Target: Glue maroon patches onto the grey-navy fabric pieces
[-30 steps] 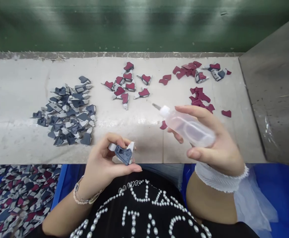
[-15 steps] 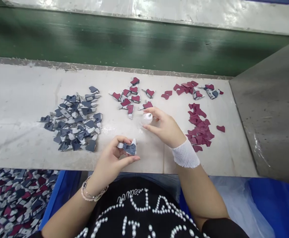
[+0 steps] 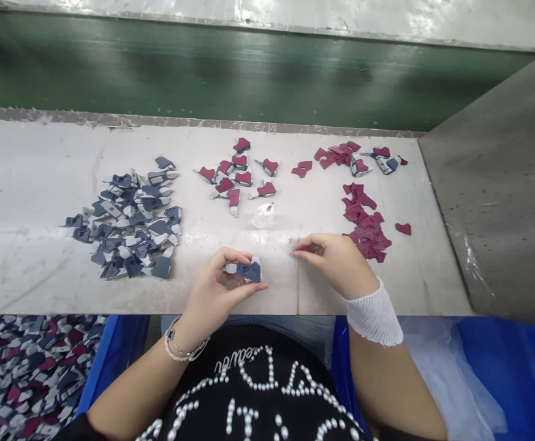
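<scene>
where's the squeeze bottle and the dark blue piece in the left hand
squeeze bottle (image 3: pixel 264 217), head view, point on its clear plastic body
dark blue piece (image 3: pixel 249 272), head view, point on its dark blue face

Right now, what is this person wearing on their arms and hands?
The left hand and right hand are bare, without gloves. A pale beaded bracelet circles the left wrist; a white mesh cuff covers the right wrist.

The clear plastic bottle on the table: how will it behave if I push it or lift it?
The clear plastic bottle seems upright on a small base, so a push could tip it, and its round body may roll. It looks thin-walled, so probably light and squeezable.
</scene>
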Demonstrator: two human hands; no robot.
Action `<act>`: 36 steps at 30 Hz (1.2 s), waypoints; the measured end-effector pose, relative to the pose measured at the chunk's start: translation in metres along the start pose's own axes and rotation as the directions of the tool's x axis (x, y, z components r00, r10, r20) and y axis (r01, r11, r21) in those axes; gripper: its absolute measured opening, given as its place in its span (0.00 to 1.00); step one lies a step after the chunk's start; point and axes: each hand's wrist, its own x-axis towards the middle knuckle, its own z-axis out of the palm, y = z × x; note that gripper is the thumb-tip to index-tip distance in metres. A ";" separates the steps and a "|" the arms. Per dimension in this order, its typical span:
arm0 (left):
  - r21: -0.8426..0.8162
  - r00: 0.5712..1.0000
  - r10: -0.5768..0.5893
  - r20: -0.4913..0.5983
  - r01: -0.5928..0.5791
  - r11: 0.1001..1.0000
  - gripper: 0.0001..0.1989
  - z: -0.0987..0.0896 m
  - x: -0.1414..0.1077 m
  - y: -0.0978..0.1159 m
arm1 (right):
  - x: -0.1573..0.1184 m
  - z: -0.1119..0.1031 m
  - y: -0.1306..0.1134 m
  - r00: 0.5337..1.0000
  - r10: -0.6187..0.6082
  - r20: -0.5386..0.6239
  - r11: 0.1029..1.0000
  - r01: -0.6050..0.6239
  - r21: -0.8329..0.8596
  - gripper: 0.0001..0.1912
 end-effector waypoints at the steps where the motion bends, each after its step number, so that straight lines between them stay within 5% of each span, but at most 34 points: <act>1: -0.004 1.000 0.010 0.000 -0.010 1.000 0.18 0.002 0.001 0.000 | -0.004 -0.001 -0.004 1.000 -0.008 0.015 1.000 0.008 0.029 0.05; 5: -0.005 0.995 0.086 -0.040 -0.086 0.996 0.15 0.008 0.003 -0.004 | -0.022 -0.002 -0.019 0.987 -0.066 0.150 0.938 0.010 0.348 0.17; 8: 0.032 0.987 0.150 -0.060 -0.148 0.988 0.14 0.011 0.005 -0.009 | -0.029 0.004 -0.023 0.960 -0.153 0.233 0.795 -0.020 0.606 0.08; 12: 0.132 0.977 0.208 -0.044 -0.201 0.971 0.13 0.013 0.003 -0.014 | -0.029 0.015 -0.021 0.963 -0.182 0.200 0.708 -0.013 0.707 0.03; 21: 0.238 0.954 0.300 -0.010 -0.289 0.927 0.14 0.012 -0.002 -0.019 | -0.027 0.015 -0.019 0.980 -0.035 0.198 0.752 -0.105 0.651 0.07; 36: 0.233 0.929 0.369 0.015 -0.362 0.903 0.14 0.009 -0.004 -0.006 | -0.020 0.010 -0.023 0.976 -0.080 0.201 0.797 -0.058 0.601 0.10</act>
